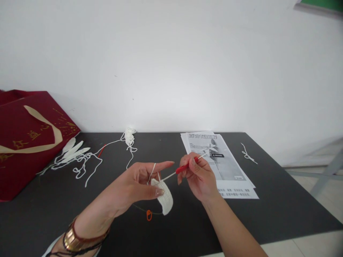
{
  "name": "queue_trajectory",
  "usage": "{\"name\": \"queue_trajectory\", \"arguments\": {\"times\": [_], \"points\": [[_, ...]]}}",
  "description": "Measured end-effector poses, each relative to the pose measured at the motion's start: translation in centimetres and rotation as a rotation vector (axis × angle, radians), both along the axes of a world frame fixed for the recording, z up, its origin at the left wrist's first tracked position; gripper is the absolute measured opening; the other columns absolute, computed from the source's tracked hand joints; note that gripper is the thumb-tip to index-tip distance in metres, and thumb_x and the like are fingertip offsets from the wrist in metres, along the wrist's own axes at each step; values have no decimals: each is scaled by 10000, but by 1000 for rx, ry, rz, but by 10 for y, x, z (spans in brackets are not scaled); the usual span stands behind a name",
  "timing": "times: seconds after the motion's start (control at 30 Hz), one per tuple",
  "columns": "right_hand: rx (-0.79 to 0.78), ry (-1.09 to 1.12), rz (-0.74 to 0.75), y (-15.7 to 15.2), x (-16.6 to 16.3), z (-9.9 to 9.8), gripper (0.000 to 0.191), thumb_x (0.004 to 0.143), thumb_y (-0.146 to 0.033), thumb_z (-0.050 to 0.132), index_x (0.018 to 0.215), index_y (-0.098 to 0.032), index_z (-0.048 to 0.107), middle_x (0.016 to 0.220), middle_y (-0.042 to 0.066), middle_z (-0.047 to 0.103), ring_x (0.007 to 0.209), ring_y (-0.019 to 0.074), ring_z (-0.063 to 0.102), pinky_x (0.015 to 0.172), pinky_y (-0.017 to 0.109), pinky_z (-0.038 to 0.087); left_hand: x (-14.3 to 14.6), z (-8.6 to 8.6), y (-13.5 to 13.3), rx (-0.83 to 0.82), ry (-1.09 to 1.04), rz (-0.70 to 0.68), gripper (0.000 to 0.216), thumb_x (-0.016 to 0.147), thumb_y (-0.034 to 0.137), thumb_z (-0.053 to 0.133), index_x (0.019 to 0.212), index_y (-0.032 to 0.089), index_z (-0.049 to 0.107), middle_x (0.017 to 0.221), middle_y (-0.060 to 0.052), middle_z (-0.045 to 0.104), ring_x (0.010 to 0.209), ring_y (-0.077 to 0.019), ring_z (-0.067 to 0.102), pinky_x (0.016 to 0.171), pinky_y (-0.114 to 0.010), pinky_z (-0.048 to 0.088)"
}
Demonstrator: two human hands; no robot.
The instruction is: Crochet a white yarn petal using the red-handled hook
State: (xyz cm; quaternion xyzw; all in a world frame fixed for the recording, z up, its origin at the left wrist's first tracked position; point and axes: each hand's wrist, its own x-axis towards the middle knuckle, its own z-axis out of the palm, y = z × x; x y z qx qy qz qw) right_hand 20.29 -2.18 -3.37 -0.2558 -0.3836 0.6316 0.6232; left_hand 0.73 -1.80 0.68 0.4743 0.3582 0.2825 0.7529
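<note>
In the head view, a dark table [139, 237] stands with its far edge against a white wall [171, 64]. On the far left, a dark red bag [29, 162] leans over the table, and beside it lie white leaf-shaped pieces [75, 151] with loose yarn. Farther to the middle, a small bundle of white yarn [130, 135] sits near the wall. On the right side, printed sheets [230, 171] overlap one another, and a short white string [246, 155] lies between them and the table's right edge. This edge runs slanting toward the near right, and beyond it pale floor tiles [321, 242] are seen. Between the yarn pieces and the sheets, the dark surface gives room around both hands. There, above the near middle, the left hand [138, 184] pinches a white crocheted piece [166, 198] under its thumb, with the index finger stretched out. The right hand [198, 175] has its fingers closed around a red-handled hook [183, 169], whose shaft reaches the piece's upper edge. Just beside the piece is an orange clip [149, 215].
</note>
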Motion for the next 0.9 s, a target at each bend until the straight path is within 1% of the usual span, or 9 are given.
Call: {"name": "queue_trajectory", "arguments": {"times": [0.13,0.23,0.4,0.6,0.67,0.73,0.8,0.83,0.9], "points": [[124,-49,-62,-1,7,4,214,817,-351,695,708,-173,646,605,-21,597,483,113,582,430,224,516,2,0,-1,38,18,-4,551,671,136,749,1208,226,665,651,42,522,595,-105,481,575,-224,365],[204,-92,-85,-2,10,6,192,839,-330,673,728,-173,670,631,-16,595,502,118,599,444,231,504,2,-1,-2,59,45,-21,548,684,136,736,1219,220,655,646,42,529,593,-110,472,582,-234,360],[231,-166,-111,-4,15,6,189,842,-342,667,742,-182,686,631,-15,580,513,123,575,471,260,501,1,1,-3,101,87,-41,503,702,138,712,1198,210,666,641,33,556,581,-123,467,575,-250,347],[280,-228,-117,-6,19,7,178,847,-344,657,764,-189,689,638,0,593,550,138,576,492,268,492,4,4,-3,126,130,-35,504,682,124,706,1176,216,669,633,25,585,575,-146,482,564,-267,344],[298,-252,-121,-7,20,7,172,851,-332,652,774,-186,698,652,6,599,563,137,577,504,269,488,4,3,-2,137,145,-34,411,684,130,698,1089,204,701,633,17,591,578,-153,487,561,-274,343],[320,-294,-140,-8,20,8,179,854,-335,648,772,-186,702,652,11,601,567,140,574,502,272,478,3,2,-2,159,172,-43,243,683,134,691,917,187,731,636,2,605,591,-163,501,575,-284,357],[353,-335,-172,-9,21,8,175,856,-333,645,770,-191,702,641,13,602,566,145,568,495,274,464,3,0,-1,191,200,-54,104,679,132,683,764,180,719,650,-15,630,607,-172,519,599,-295,377],[374,-353,-188,-10,21,8,167,858,-326,642,773,-195,701,644,14,605,567,146,566,495,274,457,3,-1,-1,205,211,-56,86,678,130,681,738,180,713,656,-20,640,615,-176,530,610,-299,386],[416,-400,-211,-12,21,9,150,865,-310,634,780,-202,695,657,15,615,578,149,566,505,277,442,3,-3,1,231,238,-54,146,685,131,675,810,187,726,653,-13,647,615,-178,545,617,-298,395]]}}
